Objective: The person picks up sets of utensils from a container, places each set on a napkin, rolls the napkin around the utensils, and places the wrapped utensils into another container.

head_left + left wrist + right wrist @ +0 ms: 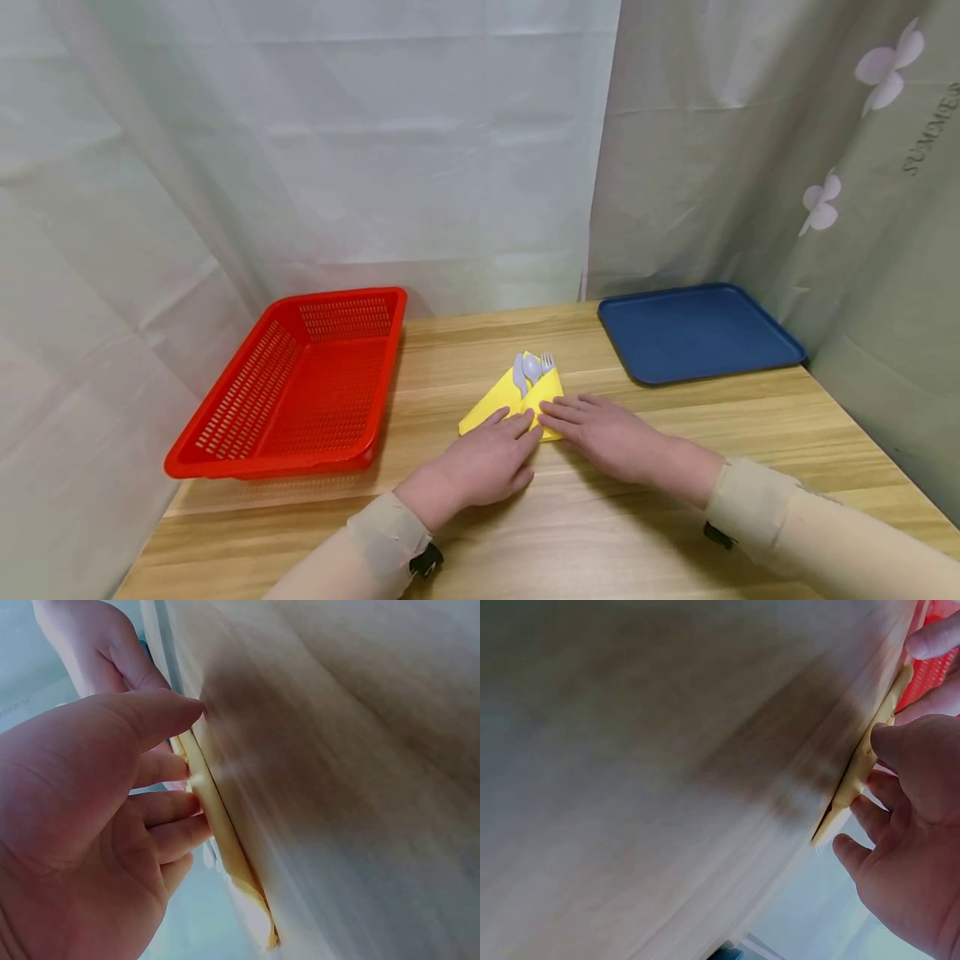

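Note:
On the table lies a folded yellow napkin (491, 403), with a grey plastic knife (519, 375), a spoon (532, 367) and a fork (547, 362) sticking out of its far end. My left hand (487, 460) rests its fingertips on the napkin's near part. From the other side my right hand (603, 432) presses its fingers on the napkin's right fold. Both wrist views show the napkin's thin edge (225, 825) under the fingers, flat against the table. The lower parts of the cutlery are hidden inside the napkin.
A red plastic basket (375, 400) with perforated walls stands at the left. At the back right lies a blue tray (697, 333). Pale curtains (420, 150) hang behind and on both sides of the wooden table (480, 550).

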A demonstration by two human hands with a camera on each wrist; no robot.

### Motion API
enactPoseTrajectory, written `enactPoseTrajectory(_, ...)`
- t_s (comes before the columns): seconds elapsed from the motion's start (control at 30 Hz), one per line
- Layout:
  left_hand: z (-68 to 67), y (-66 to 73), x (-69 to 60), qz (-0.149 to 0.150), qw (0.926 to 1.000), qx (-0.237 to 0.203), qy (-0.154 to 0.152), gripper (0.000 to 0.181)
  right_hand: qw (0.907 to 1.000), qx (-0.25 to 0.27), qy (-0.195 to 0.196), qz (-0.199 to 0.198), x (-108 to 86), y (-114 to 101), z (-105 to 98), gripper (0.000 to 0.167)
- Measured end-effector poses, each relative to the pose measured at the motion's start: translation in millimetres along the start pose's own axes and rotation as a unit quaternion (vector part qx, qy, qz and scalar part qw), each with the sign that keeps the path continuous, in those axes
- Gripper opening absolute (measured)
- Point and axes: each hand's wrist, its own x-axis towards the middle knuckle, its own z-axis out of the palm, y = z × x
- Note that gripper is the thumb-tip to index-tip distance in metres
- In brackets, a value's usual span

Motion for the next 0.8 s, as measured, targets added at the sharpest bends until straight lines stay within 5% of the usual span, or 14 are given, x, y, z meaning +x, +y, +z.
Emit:
enactPoseTrajectory(0.4, -1.7, -1.3, -2.9, -0.005, 0.9994, -0.034, 0.006, 0.061, 0.9999, 0.004, 0.01, -0.013, -14.7, -6, 0, 0.056)
enactPoseTrajectory(0.8, -3.9, -3.9, -10.4, -0.036, 0.9978, -0.053, -0.019, 0.063, 0.9994, -0.006, 0.02, -0.027, -12.2, -9, -5, 0.053)
